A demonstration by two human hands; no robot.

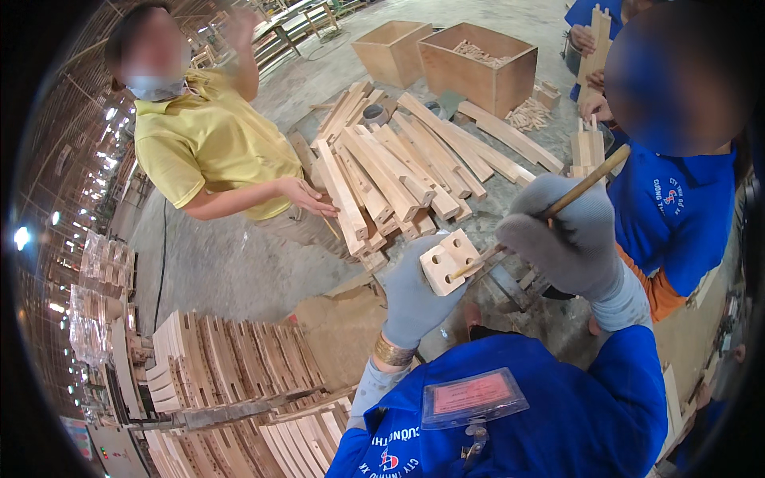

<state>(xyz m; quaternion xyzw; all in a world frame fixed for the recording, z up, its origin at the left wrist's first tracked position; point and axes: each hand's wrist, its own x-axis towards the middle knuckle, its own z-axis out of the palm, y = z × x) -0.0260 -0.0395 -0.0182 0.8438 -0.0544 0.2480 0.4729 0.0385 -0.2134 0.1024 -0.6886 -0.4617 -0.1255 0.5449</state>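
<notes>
My left hand [416, 293], in a grey glove, grips pale wooden pieces [453, 262] whose end faces point up and show several round holes. My right hand [564, 231], gloved too, is closed around a thin wooden stick [586, 185] held at a slant. The stick's narrow tip is at one of the lower holes; how deep it goes in, I cannot tell. Just beyond my left hand lies a pile of long wooden bars [386, 171], some with holes in their ends.
A person in a yellow shirt [223, 143] stands across the pile, one hand near the bars. At right are people in blue [677, 215], one holding wood pieces. Farther back stand wooden boxes [478, 68] beside loose dowels [528, 115]. Stacked wooden parts [231, 358] fill the lower left.
</notes>
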